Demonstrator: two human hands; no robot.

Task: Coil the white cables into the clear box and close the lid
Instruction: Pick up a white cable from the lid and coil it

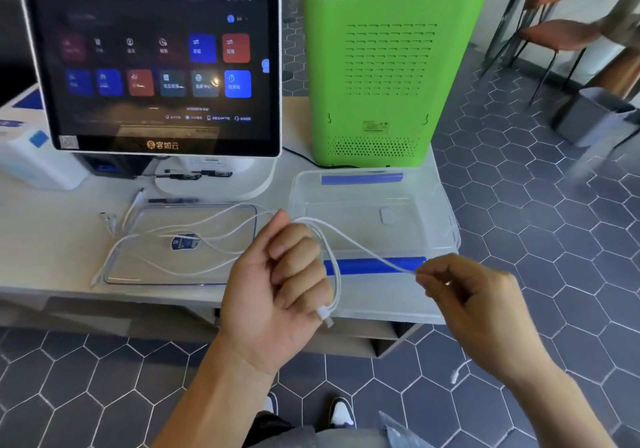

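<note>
White table (52, 257) seen from its near edge. Far left stood a white device (34, 163) with blue markings; beside it, a touchscreen terminal (152, 66) on a rounded white base (214, 184). Far right stood a green ventilated unit (388, 77), a black cord (301, 156) trailing from its foot. Just near of that unit sat the clear box (374, 205), open, with blue clips. To its left the clear lid (180, 243) lay flat, with white cables (145, 236) draped loosely across it and onto the tabletop. A dark pen (173, 200) lay between lid and terminal base.
</note>
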